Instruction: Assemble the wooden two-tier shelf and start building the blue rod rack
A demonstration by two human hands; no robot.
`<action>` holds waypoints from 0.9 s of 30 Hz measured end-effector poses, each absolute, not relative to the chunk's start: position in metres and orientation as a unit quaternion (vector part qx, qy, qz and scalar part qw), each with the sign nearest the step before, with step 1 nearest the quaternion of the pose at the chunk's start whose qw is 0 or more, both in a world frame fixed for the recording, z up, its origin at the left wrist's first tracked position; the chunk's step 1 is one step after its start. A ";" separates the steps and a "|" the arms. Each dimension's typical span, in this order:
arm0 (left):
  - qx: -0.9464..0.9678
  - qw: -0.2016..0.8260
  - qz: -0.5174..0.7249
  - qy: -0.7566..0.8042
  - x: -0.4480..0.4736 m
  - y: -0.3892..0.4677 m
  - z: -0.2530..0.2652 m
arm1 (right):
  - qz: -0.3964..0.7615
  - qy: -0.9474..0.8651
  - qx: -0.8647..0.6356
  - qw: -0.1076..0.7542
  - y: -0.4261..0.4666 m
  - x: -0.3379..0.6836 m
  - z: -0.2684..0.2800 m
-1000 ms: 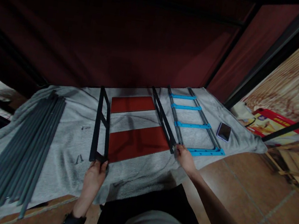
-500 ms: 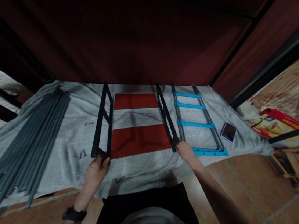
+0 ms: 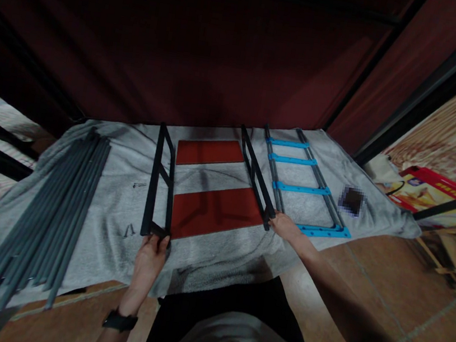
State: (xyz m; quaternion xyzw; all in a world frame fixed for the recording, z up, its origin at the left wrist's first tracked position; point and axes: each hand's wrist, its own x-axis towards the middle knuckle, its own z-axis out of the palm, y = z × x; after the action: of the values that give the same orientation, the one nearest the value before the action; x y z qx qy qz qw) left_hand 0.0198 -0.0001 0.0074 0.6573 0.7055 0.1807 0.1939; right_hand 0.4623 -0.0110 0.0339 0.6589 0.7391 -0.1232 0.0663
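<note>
My left hand (image 3: 150, 255) is closed on the near end of a black metal side frame (image 3: 152, 183), a long narrow piece with crossbars. At the near end of a matching black side frame (image 3: 257, 178), my right hand (image 3: 286, 226) has its fingers wrapped round the bar. Both frames stand on edge, leaning a little. Between them lie two red-brown boards, the smaller board (image 3: 210, 153) at the back and the larger board (image 3: 218, 210) nearer to me. Gray rails with blue crosspieces (image 3: 301, 188) lie to the right of my right hand.
A gray blanket (image 3: 111, 245) lies under the parts. At left rests a bundle of gray tubes (image 3: 52, 214), with small screws (image 3: 129, 231) beside it. A blurred dark object (image 3: 352, 201) lies at right. A dark red panel (image 3: 208, 66) rises behind; a red-and-yellow box (image 3: 432, 191) stands far right.
The view has shifted slightly, so everything sits a little higher and to the right. Both hands keep their hold on the black frames, which have not visibly moved on the blanket.
</note>
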 end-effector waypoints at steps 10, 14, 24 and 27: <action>0.658 0.175 0.170 0.713 0.024 0.000 0.009 | -0.138 0.719 0.677 0.075 -0.013 0.458 0.039; 0.659 0.167 0.172 0.712 0.025 -0.001 0.010 | -0.128 0.723 0.673 0.082 -0.016 0.458 0.044; 0.659 0.166 0.163 0.715 0.024 0.000 0.008 | -0.135 0.721 0.677 0.056 -0.016 0.457 0.044; 0.657 0.165 0.164 0.718 0.025 -0.001 0.009 | -0.124 0.717 0.684 0.052 -0.017 0.456 0.043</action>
State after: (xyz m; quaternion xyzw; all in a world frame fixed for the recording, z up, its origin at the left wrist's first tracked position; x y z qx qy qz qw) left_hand 0.0254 -0.0008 0.0094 0.6565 0.7177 0.1636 0.1646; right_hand 0.4557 -0.0167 0.0435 0.6841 0.7169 -0.1240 0.0519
